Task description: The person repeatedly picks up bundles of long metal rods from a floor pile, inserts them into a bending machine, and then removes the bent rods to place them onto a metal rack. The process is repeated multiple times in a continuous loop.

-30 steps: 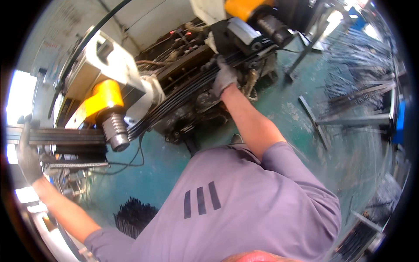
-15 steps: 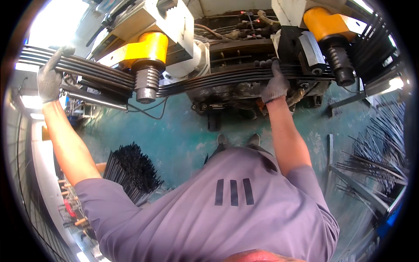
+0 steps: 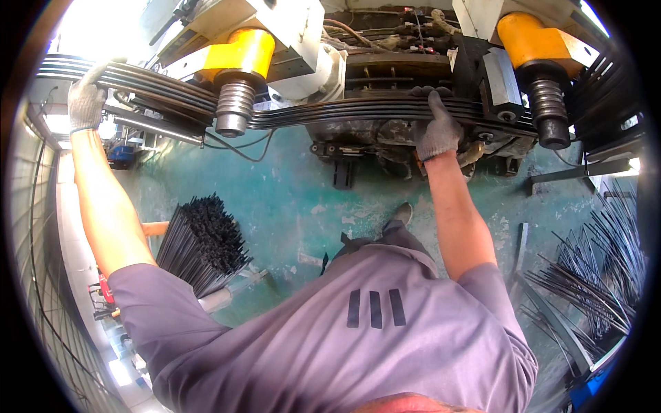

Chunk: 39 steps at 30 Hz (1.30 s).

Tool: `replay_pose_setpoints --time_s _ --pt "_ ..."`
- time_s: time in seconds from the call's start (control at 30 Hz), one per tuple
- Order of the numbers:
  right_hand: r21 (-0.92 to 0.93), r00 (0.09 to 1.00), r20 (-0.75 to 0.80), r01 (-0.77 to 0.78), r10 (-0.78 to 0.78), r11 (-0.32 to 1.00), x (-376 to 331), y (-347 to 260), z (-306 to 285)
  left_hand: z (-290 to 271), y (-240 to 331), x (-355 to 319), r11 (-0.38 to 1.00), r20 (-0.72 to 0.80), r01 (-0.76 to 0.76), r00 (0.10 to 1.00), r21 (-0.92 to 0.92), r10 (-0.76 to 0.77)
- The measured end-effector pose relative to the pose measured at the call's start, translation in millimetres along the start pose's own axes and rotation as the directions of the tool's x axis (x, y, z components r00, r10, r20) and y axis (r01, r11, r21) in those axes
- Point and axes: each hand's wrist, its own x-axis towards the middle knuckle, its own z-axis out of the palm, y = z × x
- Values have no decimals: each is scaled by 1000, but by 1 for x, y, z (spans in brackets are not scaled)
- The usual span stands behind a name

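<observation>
Head view, looking down past the person's grey shirt (image 3: 358,337), which fills the lower frame and hides the legs; only one shoe (image 3: 398,215) shows beyond it. The bundle of long dark steel rods (image 3: 330,110) lies across the machine, resting against two threaded rollers under yellow housings (image 3: 237,51); its far ends run out of sight at both rims. The gloved left hand (image 3: 85,102) is closed around the bundle near its left end, and the gloved right hand (image 3: 436,127) is closed over it between the rollers. Machine detail behind the rods is dark and hard to read. Below lies a worn green-painted floor (image 3: 289,199), with a stack of cut rods (image 3: 200,241) at left and loose rods (image 3: 592,275) at right.
</observation>
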Motion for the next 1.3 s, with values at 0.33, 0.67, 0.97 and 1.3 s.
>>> replay_pose_setpoints --time_s 0.33,0.67,0.97,1.3 --pt "-177 982 -186 -68 34 982 -115 -39 -16 15 67 -113 942 -380 36 909 -332 -169" --pt "-411 889 -351 135 -293 902 -336 -255 -185 182 198 -372 215 -110 -43 943 -976 -315" --pt "-822 417 -385 251 -823 511 -525 -523 -263 269 550 -491 -691 688 459 722 -559 -77" --pt "-987 80 -154 -52 -985 150 -660 -865 -367 292 971 -624 -501 905 860 284 -95 316"
